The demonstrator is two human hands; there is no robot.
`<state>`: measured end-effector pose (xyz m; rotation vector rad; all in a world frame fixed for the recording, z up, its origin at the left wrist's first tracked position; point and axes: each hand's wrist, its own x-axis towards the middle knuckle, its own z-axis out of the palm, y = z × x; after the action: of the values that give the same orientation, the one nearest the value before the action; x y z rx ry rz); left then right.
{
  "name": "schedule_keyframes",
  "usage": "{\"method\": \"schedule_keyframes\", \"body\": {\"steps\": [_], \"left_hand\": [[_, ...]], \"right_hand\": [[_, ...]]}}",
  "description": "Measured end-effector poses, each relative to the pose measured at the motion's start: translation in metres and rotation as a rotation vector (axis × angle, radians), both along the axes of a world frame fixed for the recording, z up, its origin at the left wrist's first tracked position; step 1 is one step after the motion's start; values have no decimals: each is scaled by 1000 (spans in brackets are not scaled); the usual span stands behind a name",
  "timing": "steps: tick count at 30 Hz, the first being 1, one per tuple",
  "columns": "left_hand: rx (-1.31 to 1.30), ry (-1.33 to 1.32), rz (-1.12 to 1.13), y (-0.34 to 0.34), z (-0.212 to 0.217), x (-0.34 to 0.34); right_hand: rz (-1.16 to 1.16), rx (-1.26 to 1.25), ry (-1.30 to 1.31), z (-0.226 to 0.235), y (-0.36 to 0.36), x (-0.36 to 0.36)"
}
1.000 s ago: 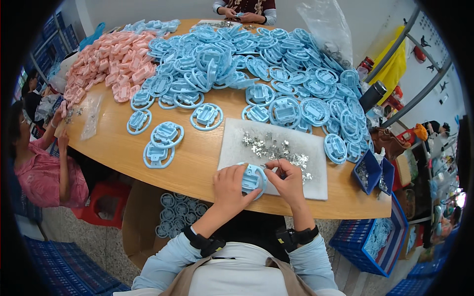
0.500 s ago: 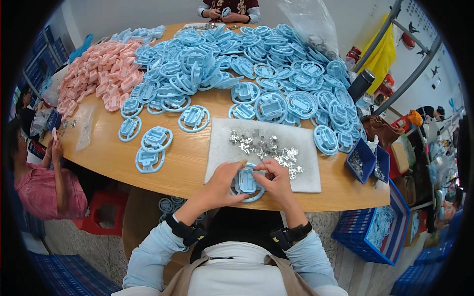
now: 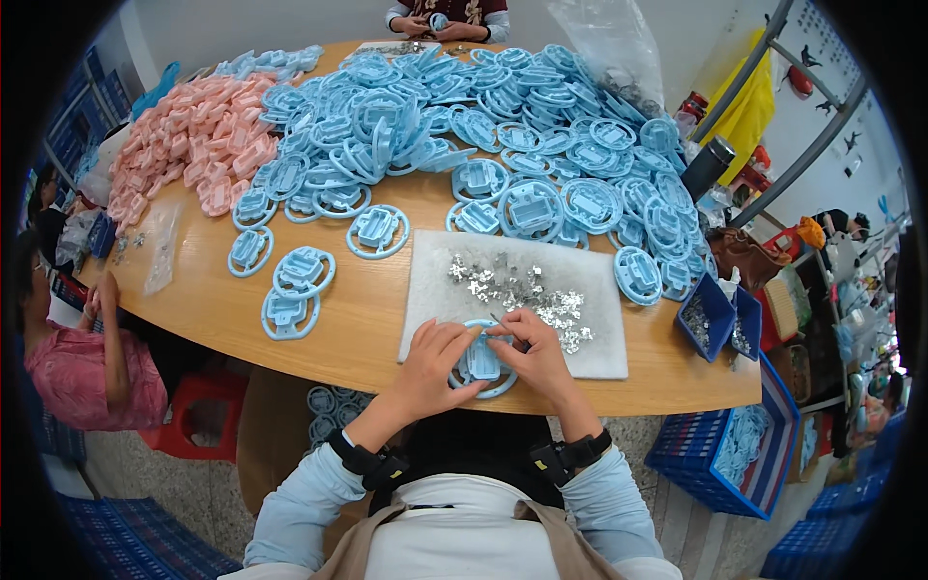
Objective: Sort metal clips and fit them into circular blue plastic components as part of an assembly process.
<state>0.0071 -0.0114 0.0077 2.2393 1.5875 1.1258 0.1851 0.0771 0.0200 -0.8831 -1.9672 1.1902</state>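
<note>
At the near edge of a white foam-like pad (image 3: 418,290), a light blue oval plastic part (image 3: 482,360) with a raised box-like middle lies under my hands. My left hand (image 3: 432,365) grips its left rim, thumb near the front and fingers at the back. Over its right side, my right hand (image 3: 533,352) pinches a thin, dark, rod-like tool (image 3: 494,317), whose exact kind is too small to tell. Small shiny metal clips (image 3: 561,310) lie scattered on the pad just beyond my fingers.
Large heaps of blue plastic parts (image 3: 532,210) and pink plastic parts (image 3: 198,135) cover the far table. Blue bins (image 3: 707,314) of small metal pieces stand at the right edge, above a blue crate (image 3: 715,464). A person (image 3: 92,362) sits left; another (image 3: 454,21) works opposite.
My right hand has shifted slightly up and left, its fingers now by the part's upper edge. My left fingers have rearranged on the rim. The person at left has lowered their hands.
</note>
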Motion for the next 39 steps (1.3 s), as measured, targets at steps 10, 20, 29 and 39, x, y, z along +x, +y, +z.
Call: {"method": "schedule_keyframes", "body": {"steps": [10,20,29,39], "left_hand": [[34,105,41,-1,1,5],[54,128,65,-1,1,9],[58,149,72,-2,1,8],[48,125,47,3,-4,6]], "right_hand": [[-39,176,-112,2,-2,-1],[-121,386,-204,0,-13,-1],[-108,322,-176,-1,-12,-3],[-206,93,-316,0,-13,-18]]}}
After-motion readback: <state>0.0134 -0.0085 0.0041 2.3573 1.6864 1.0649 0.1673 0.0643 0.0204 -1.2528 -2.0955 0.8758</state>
